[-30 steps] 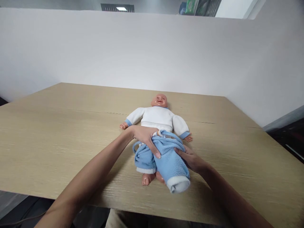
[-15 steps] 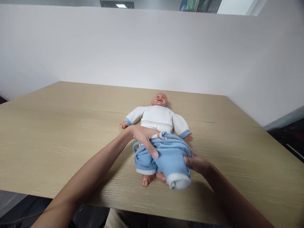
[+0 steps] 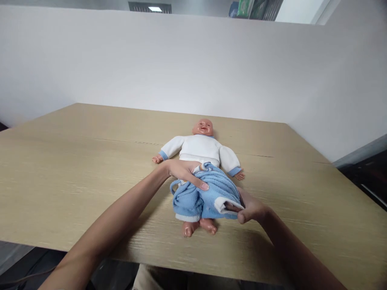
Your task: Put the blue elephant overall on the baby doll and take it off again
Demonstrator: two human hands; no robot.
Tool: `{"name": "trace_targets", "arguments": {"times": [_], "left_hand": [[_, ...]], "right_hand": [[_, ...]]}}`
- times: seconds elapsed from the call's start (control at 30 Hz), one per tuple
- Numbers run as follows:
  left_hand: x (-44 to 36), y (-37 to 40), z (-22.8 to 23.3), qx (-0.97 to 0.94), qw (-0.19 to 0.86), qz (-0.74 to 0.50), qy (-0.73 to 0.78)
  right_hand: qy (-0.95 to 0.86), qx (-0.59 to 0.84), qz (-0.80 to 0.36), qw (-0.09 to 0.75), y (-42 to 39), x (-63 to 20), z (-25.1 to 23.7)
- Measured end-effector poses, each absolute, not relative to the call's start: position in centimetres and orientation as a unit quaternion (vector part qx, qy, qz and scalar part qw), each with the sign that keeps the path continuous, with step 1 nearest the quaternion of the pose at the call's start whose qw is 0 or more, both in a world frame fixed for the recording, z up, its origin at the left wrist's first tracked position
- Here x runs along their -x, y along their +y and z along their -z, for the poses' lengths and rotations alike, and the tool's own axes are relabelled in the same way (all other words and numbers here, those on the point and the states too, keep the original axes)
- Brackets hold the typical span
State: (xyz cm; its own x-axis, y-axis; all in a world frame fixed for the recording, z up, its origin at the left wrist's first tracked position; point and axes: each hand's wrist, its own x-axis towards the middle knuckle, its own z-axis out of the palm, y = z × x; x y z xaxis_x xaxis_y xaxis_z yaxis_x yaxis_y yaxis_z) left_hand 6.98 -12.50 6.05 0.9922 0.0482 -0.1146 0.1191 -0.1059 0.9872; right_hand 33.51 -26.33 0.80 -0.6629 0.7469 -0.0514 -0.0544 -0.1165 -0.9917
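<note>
A baby doll [image 3: 199, 147] in a white top with blue cuffs lies on its back, head away from me. Blue terry pants [image 3: 189, 201] with white cuffs are bunched over its lower body, and its bare feet show below them. Across the waistband, my left hand [image 3: 187, 171] has its thumb on top of the cloth; its other fingers are hidden underneath. My right hand [image 3: 249, 205] grips the pants beside the white cuff of the leg on the right. That cuff is folded upward and its opening faces me.
The doll rests on a wide wooden table [image 3: 90, 173]. A white partition wall [image 3: 181, 64] rises behind the far edge. Dark equipment [image 3: 369, 173] stands past the table's right side.
The pant leg on the right has been lifted and folded up, with its cuff turned toward me. More of the doll's foot shows. My left thumb has shifted slightly up and right.
</note>
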Motion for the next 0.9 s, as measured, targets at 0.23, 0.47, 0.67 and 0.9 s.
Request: {"name": "trace_targets", "arguments": {"times": [0.23,0.47,0.67,0.9], "left_hand": [[-7.6,-13.0,-5.8,-0.766,0.641,0.026,0.044],[-7.5,-12.7,-6.1,-0.768,0.639,0.018,0.038],[-7.9,-13.8,-7.9,-0.774,0.625,0.081,0.062],[-8.6,-16.2,-9.2,-0.839,0.512,0.164,0.081]], "right_hand": [[-0.526,0.375,-0.619,0.447,-26.2,-31.8,-0.8],[-0.507,0.495,-0.496,0.502,-28.6,-29.1,-2.3],[-0.443,0.624,-0.411,0.495,-33.2,-25.2,-3.1],[-0.374,0.694,-0.355,0.503,-40.0,-19.3,0.7]]}}
